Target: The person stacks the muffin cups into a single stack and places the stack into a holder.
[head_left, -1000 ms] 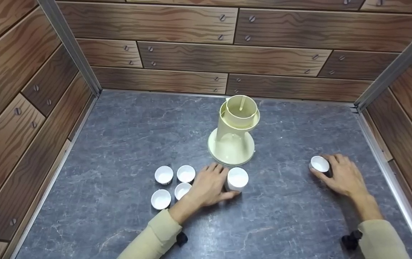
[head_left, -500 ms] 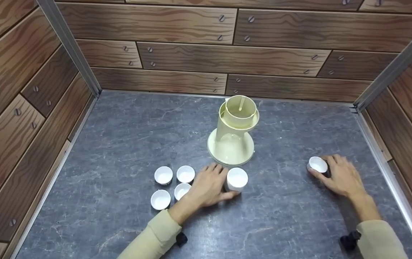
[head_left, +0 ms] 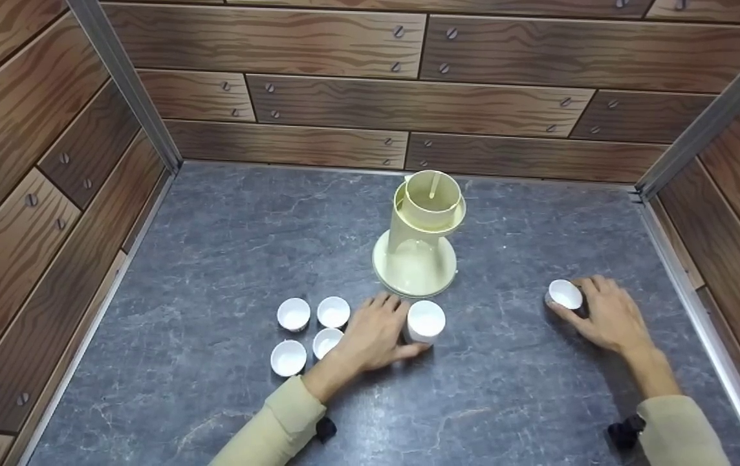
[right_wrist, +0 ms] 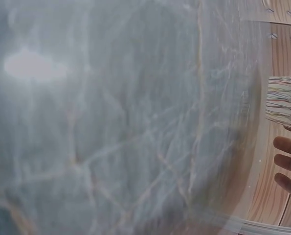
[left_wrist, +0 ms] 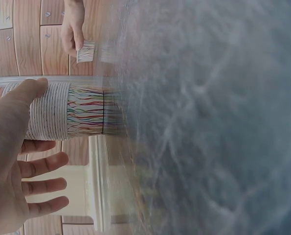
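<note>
Left hand, from the head: the left hand (head_left: 373, 333) curves round the left side of the stack (head_left: 426, 318), thumb toward the person; an uneven sideways push could tip the column.
Stack: upright, just in front of the stand (head_left: 414, 272); a nudge forward could knock it into the stand's round base.
Loose cups: four loose cups (head_left: 293, 315) sit to the left on the table (head_left: 240, 252), one partly hidden by the left hand; the left sleeve (head_left: 295, 406) lies just beside the nearest, so a low sweep of that arm could topple them.
Right hand: the right hand (head_left: 614, 314) holds the single cup (head_left: 565, 294) between thumb and fingers, well apart from the stack; too tight a pinch could dent the wall, too loose could drop it.
Nested rims, from the left wrist: the thumb crosses them, one finger is at the opposite side, and three more spread nearly straight, away from the stack; so few digits on it could let cups slide or twist if it were raised.
Striped side, from the right wrist: the single cup shows only at the frame edge, fingers spread beside it; whether its base touches the table cannot be told, and a release above the table could send it over.
</note>
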A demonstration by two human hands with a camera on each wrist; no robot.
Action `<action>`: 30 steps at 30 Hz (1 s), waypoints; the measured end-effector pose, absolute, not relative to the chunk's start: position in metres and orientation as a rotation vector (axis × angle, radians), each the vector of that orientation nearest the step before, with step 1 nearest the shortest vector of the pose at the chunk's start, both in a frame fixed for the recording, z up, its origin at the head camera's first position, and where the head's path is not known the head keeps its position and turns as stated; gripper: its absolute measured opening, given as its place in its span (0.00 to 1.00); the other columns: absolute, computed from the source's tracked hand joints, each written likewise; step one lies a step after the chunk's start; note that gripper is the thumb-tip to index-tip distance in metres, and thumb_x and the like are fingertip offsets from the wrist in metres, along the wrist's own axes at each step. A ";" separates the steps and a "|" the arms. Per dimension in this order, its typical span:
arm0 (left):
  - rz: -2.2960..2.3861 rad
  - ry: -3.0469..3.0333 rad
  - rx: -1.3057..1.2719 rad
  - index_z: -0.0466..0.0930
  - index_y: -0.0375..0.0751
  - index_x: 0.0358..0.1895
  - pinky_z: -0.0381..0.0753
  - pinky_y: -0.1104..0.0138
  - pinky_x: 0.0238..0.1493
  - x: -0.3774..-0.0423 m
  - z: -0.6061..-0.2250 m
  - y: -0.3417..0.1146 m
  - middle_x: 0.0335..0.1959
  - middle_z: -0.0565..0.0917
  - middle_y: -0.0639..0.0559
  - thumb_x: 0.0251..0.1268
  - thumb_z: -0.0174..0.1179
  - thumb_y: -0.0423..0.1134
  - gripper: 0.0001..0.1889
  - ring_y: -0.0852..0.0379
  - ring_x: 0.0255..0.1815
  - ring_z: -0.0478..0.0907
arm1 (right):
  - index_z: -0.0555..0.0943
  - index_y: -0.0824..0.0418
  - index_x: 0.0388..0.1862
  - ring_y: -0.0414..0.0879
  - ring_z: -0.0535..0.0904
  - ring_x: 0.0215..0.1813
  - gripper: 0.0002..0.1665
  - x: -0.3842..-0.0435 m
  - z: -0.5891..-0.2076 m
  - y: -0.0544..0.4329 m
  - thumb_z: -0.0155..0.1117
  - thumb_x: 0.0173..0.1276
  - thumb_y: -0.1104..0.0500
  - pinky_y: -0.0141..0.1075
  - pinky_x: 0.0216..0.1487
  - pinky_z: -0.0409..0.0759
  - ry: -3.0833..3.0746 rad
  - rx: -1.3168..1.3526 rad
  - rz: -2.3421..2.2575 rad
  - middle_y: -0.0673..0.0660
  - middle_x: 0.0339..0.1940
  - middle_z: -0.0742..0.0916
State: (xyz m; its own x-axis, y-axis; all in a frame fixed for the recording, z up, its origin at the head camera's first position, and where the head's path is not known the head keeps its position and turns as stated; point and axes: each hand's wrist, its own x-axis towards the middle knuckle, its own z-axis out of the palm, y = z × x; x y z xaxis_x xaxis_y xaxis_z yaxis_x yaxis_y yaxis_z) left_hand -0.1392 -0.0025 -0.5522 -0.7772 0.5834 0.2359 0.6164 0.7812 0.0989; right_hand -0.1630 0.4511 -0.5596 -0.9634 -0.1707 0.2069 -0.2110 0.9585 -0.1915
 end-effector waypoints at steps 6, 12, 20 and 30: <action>-0.240 -2.799 -0.943 0.78 0.46 0.59 0.84 0.56 0.54 -0.140 -0.551 -0.002 0.54 0.85 0.50 0.66 0.55 0.77 0.38 0.51 0.57 0.81 | 0.81 0.65 0.59 0.67 0.78 0.54 0.40 -0.162 -0.557 0.444 0.71 0.66 0.33 0.62 0.52 0.74 -2.906 0.312 0.318 0.70 0.52 0.84; -0.235 -2.769 -0.940 0.78 0.46 0.57 0.84 0.57 0.54 -0.140 -0.553 -0.002 0.53 0.85 0.50 0.66 0.55 0.77 0.38 0.51 0.57 0.81 | 0.82 0.64 0.56 0.66 0.80 0.51 0.38 -0.163 -0.554 0.435 0.73 0.65 0.34 0.60 0.49 0.73 -2.864 0.355 0.311 0.67 0.50 0.85; -0.236 -2.761 -0.941 0.78 0.46 0.59 0.84 0.56 0.56 -0.141 -0.554 -0.002 0.55 0.85 0.50 0.66 0.55 0.77 0.39 0.51 0.59 0.81 | 0.83 0.64 0.54 0.64 0.80 0.52 0.37 -0.163 -0.550 0.422 0.75 0.62 0.35 0.58 0.49 0.74 -2.814 0.414 0.312 0.65 0.48 0.85; -0.257 -2.770 -0.936 0.79 0.45 0.58 0.84 0.56 0.56 -0.140 -0.553 -0.002 0.54 0.85 0.50 0.66 0.55 0.77 0.38 0.51 0.58 0.81 | 0.83 0.63 0.56 0.64 0.80 0.55 0.37 -0.161 -0.543 0.407 0.76 0.61 0.36 0.57 0.50 0.75 -2.784 0.479 0.320 0.65 0.51 0.86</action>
State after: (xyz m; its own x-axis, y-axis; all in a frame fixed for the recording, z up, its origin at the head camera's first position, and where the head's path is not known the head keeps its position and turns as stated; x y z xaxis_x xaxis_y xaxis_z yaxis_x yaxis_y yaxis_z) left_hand -0.1399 -0.0024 -0.5534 -0.7777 0.5774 0.2488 0.6133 0.7838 0.0980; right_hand -0.1607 0.4065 -0.5435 -0.9003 -0.2896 0.3251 -0.3558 0.9197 -0.1662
